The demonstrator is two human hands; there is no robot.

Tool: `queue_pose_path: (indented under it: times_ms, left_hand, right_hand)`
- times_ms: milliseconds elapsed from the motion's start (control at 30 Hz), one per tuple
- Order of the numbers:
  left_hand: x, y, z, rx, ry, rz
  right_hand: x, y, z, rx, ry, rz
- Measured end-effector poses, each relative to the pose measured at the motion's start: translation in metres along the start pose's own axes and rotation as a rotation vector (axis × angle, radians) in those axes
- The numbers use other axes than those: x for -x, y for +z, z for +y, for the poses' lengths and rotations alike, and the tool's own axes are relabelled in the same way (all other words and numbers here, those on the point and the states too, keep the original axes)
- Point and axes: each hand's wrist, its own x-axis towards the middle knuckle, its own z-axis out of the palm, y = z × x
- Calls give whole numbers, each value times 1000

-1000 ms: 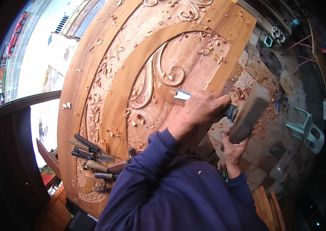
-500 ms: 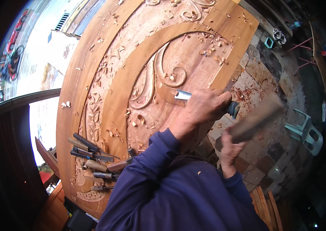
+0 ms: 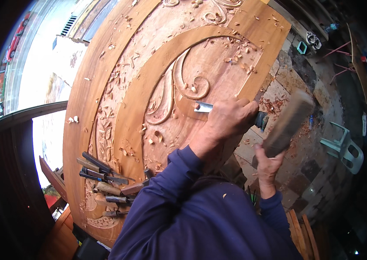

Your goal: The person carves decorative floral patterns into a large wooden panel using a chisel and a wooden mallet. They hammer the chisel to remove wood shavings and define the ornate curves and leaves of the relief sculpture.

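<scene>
Chisel (image 3: 203, 107) through left fingers (image 3: 248, 106), mallet (image 3: 289, 123) in right fingers (image 3: 260, 154)

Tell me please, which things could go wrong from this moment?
The wooden mallet in the right hand might miss the chisel handle and strike the left hand, which grips just beside its end. The chisel blade could slip and nick the carved scroll close by. The loose carving tools lie close to the left sleeve, so it may knock one.

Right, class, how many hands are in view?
2. The left hand grips a chisel over the carved panel; the right hand, nearer the body, holds a wooden block. No others show.
</scene>
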Motion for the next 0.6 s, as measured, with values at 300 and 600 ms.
queue_pose_path:
  times_ms: [300, 600]
  left_hand:
    - [1, -2, -2, -13, -31, -25]
    - [0, -8, -6, 2, -18, -44]
  right_hand:
    - [-4, 3, -6, 113, 18, -80]
    - [2, 5, 1, 159, -8, -96]
